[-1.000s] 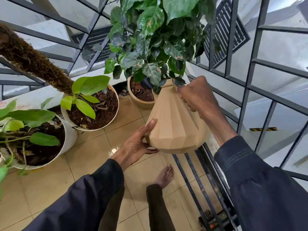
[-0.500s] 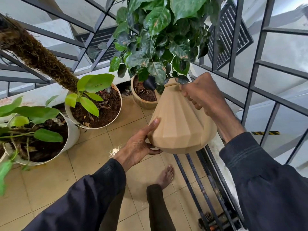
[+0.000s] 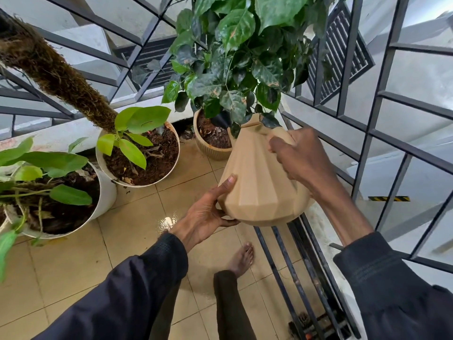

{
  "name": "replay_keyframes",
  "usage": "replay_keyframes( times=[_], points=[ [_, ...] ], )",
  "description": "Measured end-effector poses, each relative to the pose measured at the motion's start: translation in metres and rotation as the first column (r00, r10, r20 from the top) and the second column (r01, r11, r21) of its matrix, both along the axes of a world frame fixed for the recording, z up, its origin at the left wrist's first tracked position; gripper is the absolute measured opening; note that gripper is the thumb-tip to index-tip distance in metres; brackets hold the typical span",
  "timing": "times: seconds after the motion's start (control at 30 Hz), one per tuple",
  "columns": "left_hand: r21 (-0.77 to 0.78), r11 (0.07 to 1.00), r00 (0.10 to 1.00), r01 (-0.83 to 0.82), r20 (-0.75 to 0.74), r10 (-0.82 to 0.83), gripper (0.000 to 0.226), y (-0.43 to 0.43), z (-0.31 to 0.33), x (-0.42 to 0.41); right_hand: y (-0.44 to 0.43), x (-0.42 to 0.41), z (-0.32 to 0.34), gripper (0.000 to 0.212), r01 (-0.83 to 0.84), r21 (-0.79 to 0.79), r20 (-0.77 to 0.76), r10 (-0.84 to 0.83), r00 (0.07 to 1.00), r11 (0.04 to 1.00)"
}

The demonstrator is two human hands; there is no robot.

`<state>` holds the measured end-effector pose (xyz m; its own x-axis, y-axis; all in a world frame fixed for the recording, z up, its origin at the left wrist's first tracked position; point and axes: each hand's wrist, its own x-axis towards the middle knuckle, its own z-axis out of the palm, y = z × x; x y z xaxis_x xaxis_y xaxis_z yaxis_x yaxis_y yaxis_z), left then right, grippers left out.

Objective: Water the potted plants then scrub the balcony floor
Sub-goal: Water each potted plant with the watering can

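Clearly watering is in hand: the right hand (image 3: 301,159) grips the can (image 3: 259,182) by its handle, the left hand (image 3: 208,212) cups its base, spout tipped over the ribbed pot (image 3: 208,150). Next, probably the white pots (image 3: 137,155), then scrubbing the floor (image 3: 73,261).

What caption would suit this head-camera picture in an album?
Two hands tip a tan faceted watering can toward the ribbed pot of a dark-leaved balcony plant.

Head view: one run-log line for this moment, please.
phase: watering | tan faceted watering can tipped toward beige ribbed pot | right hand grips handle | left hand supports base | floor tiles wet
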<state>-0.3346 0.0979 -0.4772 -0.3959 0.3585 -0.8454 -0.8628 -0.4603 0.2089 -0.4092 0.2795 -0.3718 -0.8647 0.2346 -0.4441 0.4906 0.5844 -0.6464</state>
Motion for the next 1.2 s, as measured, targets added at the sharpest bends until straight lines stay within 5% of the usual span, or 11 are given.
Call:
replay_keyframes(
  times=[0.2,1.2],
  points=[
    [-0.021,1.0,1.0,-0.011,0.006,0.011,0.071,-0.006,-0.002,-0.003,-0.004,0.001,-0.001,0.023,-0.011,0.004,-0.002,0.011,1.0,1.0],
    [-0.049,0.998,0.998,0.038,-0.047,-0.04,0.069,-0.007,-0.024,-0.002,-0.008,0.03,-0.015,0.03,0.124,-0.009,-0.063,-0.124,0.99,0.992]
  ],
)
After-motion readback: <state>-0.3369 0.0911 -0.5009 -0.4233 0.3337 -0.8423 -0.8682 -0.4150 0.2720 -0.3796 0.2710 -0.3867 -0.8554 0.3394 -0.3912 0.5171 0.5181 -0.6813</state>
